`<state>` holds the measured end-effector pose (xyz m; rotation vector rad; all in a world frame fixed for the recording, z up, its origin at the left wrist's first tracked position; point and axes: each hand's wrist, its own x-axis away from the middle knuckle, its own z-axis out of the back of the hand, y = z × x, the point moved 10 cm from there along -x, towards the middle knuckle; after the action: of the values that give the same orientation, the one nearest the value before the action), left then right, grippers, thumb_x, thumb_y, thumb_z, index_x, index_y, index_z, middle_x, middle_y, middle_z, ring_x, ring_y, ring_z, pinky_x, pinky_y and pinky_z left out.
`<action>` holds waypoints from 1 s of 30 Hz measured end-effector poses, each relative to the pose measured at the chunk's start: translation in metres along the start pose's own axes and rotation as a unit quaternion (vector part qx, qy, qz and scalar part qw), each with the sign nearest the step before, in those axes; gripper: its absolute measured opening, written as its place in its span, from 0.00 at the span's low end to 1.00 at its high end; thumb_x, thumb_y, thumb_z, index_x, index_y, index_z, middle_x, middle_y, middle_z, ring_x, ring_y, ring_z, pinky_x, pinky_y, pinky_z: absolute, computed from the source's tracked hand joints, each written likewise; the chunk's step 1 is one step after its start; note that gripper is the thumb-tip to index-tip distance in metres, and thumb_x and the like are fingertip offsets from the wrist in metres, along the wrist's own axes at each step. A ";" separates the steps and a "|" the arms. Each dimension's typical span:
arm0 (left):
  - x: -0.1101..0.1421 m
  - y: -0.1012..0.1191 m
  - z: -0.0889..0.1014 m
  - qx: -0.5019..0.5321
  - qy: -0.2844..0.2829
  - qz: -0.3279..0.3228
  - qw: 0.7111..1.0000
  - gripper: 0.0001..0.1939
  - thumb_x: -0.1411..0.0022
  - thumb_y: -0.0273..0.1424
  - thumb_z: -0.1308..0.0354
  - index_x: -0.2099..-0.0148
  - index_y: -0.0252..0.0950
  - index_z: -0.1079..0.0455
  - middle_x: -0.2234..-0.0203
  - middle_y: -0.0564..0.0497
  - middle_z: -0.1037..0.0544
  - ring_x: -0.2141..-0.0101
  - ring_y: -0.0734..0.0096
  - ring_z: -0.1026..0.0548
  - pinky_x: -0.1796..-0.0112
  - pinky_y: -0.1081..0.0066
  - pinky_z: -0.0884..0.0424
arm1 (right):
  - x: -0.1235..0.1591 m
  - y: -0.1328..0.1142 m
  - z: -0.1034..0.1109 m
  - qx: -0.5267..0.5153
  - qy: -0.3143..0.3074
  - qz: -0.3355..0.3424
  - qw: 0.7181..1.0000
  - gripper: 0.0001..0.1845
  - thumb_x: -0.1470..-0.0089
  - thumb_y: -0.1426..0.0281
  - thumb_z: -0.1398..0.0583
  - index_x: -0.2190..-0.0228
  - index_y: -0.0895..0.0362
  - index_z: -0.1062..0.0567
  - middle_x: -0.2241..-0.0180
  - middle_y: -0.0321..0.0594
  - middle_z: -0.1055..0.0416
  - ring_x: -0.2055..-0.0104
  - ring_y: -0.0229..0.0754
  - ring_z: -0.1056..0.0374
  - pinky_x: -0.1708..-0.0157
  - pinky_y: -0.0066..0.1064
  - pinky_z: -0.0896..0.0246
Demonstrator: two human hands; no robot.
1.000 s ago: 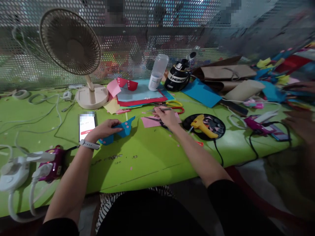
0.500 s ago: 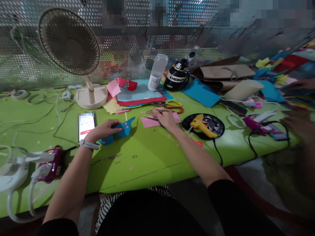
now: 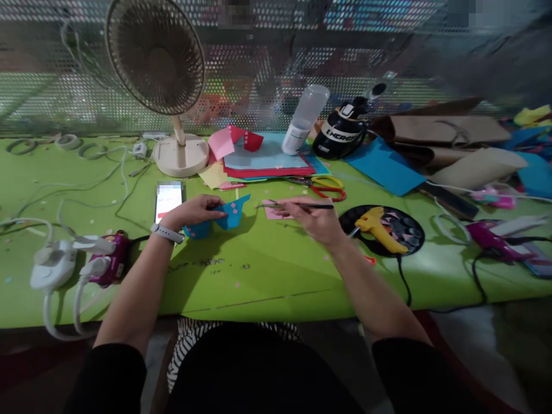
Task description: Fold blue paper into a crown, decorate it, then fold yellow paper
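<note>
My left hand (image 3: 199, 210), with a white watch band on its wrist, pinches a blue paper cutout (image 3: 230, 214) with small pink squares on it. Part of the blue piece lies below the fingers and is partly hidden. In my right hand (image 3: 317, 217) is a pair of dark, slim tweezers (image 3: 313, 205), their tips pointing left toward the blue cutout but apart from it. Under the right hand lies a pink sheet of paper (image 3: 272, 213), partly covered. Tiny pink bits are scattered on the green table (image 3: 259, 276).
Right of my right hand, a yellow glue gun (image 3: 379, 230) rests on a black round tray (image 3: 351, 221). Scissors (image 3: 325, 187), a paper stack (image 3: 267, 171), a clear bottle (image 3: 304, 123) and a black jug (image 3: 338, 133) stand behind. A fan (image 3: 181, 155), phone (image 3: 169, 198) and power strip (image 3: 110, 259) are left.
My right hand has lifted back from the pink paper, with the tweezers now nearly level. My left hand still holds the blue cutout. The view has turned left.
</note>
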<state>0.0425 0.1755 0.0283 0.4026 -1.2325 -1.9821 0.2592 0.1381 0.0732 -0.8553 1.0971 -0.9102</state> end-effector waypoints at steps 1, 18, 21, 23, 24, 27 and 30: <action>0.000 0.000 -0.001 0.003 -0.005 -0.001 1.000 0.14 0.40 0.39 0.40 0.57 0.34 0.27 0.63 0.48 0.21 0.65 0.71 0.26 0.62 0.71 0.31 | 0.005 -0.011 -0.009 0.007 -0.028 0.018 0.999 0.10 0.44 0.62 0.36 0.62 0.53 0.19 0.66 0.38 0.19 0.65 0.45 0.21 0.63 0.37 0.23; -0.002 0.002 -0.021 0.004 -0.058 0.017 0.998 0.15 0.41 0.38 0.40 0.56 0.33 0.27 0.63 0.47 0.20 0.65 0.70 0.25 0.63 0.70 0.30 | 0.028 -0.046 -0.052 0.179 -0.123 0.195 0.956 0.09 0.40 0.69 0.40 0.59 0.52 0.19 0.63 0.38 0.19 0.63 0.41 0.22 0.65 0.30 0.25; -0.003 0.002 -0.021 -0.013 -0.058 0.009 0.998 0.16 0.41 0.39 0.40 0.56 0.33 0.27 0.64 0.47 0.20 0.66 0.70 0.26 0.63 0.71 0.31 | 0.030 -0.049 -0.054 0.181 -0.124 0.217 0.951 0.10 0.40 0.70 0.39 0.59 0.53 0.20 0.63 0.39 0.19 0.63 0.41 0.22 0.64 0.29 0.25; -0.003 0.001 -0.022 -0.017 -0.060 0.007 0.998 0.16 0.41 0.39 0.40 0.56 0.34 0.27 0.64 0.48 0.20 0.66 0.71 0.26 0.63 0.71 0.31 | 0.031 -0.050 -0.055 0.178 -0.125 0.225 0.950 0.10 0.41 0.70 0.39 0.58 0.53 0.20 0.63 0.39 0.19 0.63 0.41 0.22 0.65 0.29 0.25; -0.003 0.001 -0.022 -0.018 -0.062 0.007 0.998 0.16 0.41 0.39 0.40 0.55 0.34 0.27 0.64 0.48 0.20 0.66 0.71 0.26 0.63 0.71 0.31 | 0.031 -0.050 -0.055 0.177 -0.128 0.225 0.950 0.10 0.41 0.70 0.39 0.58 0.53 0.20 0.63 0.39 0.19 0.63 0.41 0.22 0.65 0.29 0.25; -0.003 0.001 -0.023 -0.020 -0.066 0.008 0.998 0.16 0.41 0.39 0.40 0.55 0.34 0.27 0.63 0.48 0.21 0.66 0.71 0.26 0.63 0.71 0.31 | 0.029 -0.047 -0.056 0.171 -0.137 0.208 0.953 0.11 0.41 0.70 0.39 0.58 0.53 0.19 0.63 0.40 0.19 0.63 0.42 0.22 0.64 0.31 0.26; -0.003 0.002 -0.024 -0.017 -0.068 0.005 0.998 0.15 0.41 0.38 0.40 0.56 0.35 0.26 0.63 0.48 0.20 0.65 0.70 0.26 0.62 0.70 0.31 | 0.027 -0.041 -0.057 0.172 -0.146 0.174 0.959 0.10 0.42 0.67 0.38 0.58 0.50 0.19 0.63 0.38 0.19 0.63 0.43 0.22 0.63 0.33 0.26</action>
<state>0.0597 0.1621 0.0176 0.2476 -1.2805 -2.0478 0.2022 0.0906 0.0873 -0.4684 0.7697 -0.6281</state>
